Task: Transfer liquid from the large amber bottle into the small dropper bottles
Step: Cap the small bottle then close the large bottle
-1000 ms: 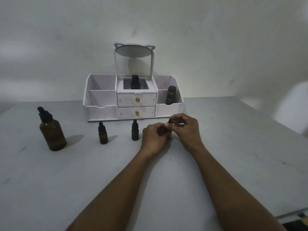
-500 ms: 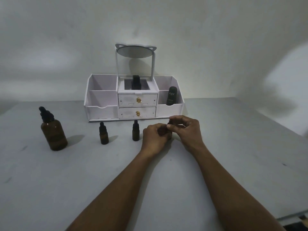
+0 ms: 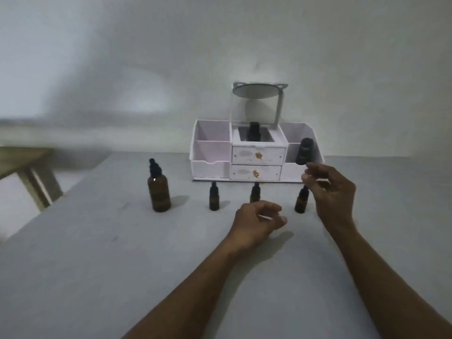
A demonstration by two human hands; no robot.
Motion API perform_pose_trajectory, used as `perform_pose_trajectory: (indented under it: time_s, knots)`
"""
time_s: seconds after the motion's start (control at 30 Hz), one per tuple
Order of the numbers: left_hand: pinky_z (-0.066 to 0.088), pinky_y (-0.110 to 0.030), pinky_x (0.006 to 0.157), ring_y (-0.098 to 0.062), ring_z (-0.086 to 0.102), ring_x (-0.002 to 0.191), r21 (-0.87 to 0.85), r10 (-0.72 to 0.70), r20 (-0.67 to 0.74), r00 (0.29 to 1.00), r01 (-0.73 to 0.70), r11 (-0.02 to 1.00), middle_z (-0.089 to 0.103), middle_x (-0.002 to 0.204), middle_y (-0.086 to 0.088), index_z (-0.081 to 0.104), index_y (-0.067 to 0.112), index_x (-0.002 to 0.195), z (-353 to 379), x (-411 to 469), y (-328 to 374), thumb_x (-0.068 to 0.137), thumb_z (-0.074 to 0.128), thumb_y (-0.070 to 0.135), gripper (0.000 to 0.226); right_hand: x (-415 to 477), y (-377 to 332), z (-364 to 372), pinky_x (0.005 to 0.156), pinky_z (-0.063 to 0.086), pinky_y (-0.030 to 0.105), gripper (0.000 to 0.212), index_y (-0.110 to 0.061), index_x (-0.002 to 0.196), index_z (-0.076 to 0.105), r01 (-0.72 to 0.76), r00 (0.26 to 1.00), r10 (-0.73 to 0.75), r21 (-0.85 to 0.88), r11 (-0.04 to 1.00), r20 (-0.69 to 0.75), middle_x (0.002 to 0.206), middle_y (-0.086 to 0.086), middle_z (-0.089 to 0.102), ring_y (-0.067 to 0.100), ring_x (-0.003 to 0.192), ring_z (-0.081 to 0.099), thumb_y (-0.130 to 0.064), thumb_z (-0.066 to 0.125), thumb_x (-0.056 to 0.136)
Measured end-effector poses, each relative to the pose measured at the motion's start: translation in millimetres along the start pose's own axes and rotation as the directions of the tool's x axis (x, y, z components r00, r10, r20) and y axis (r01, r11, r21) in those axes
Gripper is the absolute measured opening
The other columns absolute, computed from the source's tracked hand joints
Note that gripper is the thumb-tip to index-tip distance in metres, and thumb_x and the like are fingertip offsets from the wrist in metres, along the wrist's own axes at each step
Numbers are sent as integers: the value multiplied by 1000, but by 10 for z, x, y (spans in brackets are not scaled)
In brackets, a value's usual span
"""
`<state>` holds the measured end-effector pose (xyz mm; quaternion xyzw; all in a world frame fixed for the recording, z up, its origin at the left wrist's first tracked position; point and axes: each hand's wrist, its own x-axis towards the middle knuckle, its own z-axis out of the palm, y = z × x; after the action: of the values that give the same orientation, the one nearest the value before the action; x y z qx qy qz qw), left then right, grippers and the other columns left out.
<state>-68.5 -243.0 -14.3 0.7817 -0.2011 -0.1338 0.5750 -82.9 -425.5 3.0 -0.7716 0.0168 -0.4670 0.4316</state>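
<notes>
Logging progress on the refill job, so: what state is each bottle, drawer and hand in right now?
Large bottle: upright, dropper cap on.
Left small bottle: upright, capped.
Middle small bottle: upright, capped.
Right small bottle: standing, cap apparently on.
Upper drawer: shut.
Lower drawer: shut.
Left hand: loosely curled, empty.
Right hand: fingers curled; contents unclear.

A single wide-angle view looked from the person's head, forward and down across the grey surface [image 3: 97, 265] toward the back wall [image 3: 220, 45], near at the lower edge; the white organizer [image 3: 210, 167] sat just right of centre.
</notes>
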Motion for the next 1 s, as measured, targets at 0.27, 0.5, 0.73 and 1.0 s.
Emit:
perform_pose_trajectory:
  time_s: [0.27,0.5,0.73,1.0]
  knots:
    - [54,-16,71,-5,69,78,23,8,-247,969,-2,1000,72,100,6,71,24,105,-1164,-602,-247,83,73,32,24,-194,-768,896,75,54,10,16,-19,104,72,119,957,-159,171,978,243,97,-14,70,1,86,68,-16,73,88]
    - [49,-17,74,2,63,79,139,8,-630,777,103,985,71,94,10,74,26,93,-1918,-673,-648,79,75,32,15,-225,-1228,1775,73,53,8,24,-22,110,74,45,877,-154,243,969,455,102,-14,73,-2,92,67,-20,77,87]
    - [51,-21,74,-8,65,90,128,60,-644,763,29,991,65,104,10,62,28,117,-2203,-437,-731,67,85,37,56,-219,-1372,2347,70,49,9,40,-26,119,71,-1,814,-119,207,978,568,109,-17,70,-2,99,65,-27,82,80]
    - [48,-7,70,6,64,86,82,108,-544,832,-75,994,68,111,10,60,32,117,-2202,-228,-835,67,86,36,56,-261,-1297,2553,76,52,9,30,-20,113,74,-100,823,-68,262,960,565,100,-8,76,0,95,70,-13,77,84]
